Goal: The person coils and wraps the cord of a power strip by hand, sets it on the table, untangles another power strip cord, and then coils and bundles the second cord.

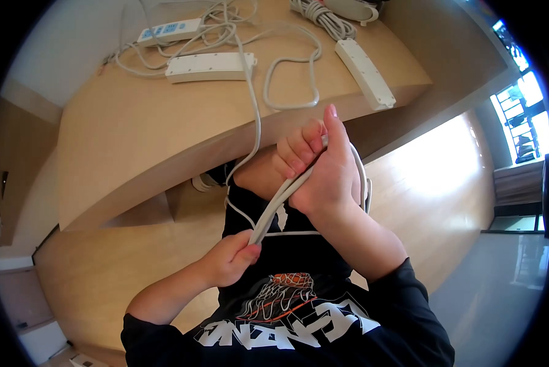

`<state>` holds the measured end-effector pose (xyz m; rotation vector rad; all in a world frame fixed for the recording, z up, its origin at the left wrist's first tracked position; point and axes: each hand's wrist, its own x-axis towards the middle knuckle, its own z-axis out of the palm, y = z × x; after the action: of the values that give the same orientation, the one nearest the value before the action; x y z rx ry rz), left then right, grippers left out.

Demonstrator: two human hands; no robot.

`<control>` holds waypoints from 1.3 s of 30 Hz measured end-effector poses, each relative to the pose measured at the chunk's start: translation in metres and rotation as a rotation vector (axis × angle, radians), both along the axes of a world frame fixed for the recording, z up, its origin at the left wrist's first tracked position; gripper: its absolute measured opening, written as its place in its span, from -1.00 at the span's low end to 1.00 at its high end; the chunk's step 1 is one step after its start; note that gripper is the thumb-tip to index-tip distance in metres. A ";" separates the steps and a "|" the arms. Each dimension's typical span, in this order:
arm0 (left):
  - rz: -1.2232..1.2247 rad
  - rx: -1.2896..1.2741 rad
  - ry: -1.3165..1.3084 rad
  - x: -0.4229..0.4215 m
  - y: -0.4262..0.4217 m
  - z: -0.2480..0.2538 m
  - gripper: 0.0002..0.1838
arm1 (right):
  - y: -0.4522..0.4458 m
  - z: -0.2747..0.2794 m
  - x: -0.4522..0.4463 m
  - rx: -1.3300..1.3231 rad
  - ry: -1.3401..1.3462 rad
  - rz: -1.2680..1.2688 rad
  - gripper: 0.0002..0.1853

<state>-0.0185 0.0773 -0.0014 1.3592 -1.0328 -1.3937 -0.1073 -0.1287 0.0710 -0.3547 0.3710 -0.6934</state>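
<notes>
Several strands of a white cable (pixel 280 199) run between my two hands in front of my body. My left hand (pixel 233 257) is closed round their lower end, near my shirt. Higher up, at the desk's front edge, my right hand (pixel 323 162) has its fingers wrapped round the upper end, thumb pointing up. A loop of cable hangs beyond its wrist. From the bundle one strand climbs over the desk edge, passing across a white power strip (pixel 210 67) that lies face down on the desk.
On the desk (pixel 134 122) lie a power strip with blue sockets (pixel 170 32), tangled cables, another white strip (pixel 365 74) at the right edge and a coiled cable (pixel 324 21). My legs are below the desk edge. A window (pixel 524 119) is at the right.
</notes>
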 end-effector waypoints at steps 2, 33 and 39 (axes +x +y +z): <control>-0.069 0.143 0.600 0.016 -0.002 0.003 -0.70 | -0.009 -0.004 0.010 0.014 -0.014 0.049 -0.45; 0.156 0.219 0.814 0.044 0.026 0.027 -0.58 | 0.007 -0.026 -0.013 -0.851 0.583 0.860 -0.84; 0.305 -0.090 0.780 0.028 0.014 0.017 -0.55 | 0.059 -0.010 0.029 -1.283 0.264 0.614 -0.92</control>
<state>0.0099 0.0914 0.0161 0.7425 -0.3450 -1.4334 -0.0779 -0.0700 0.0606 -1.7092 -0.0027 -0.1850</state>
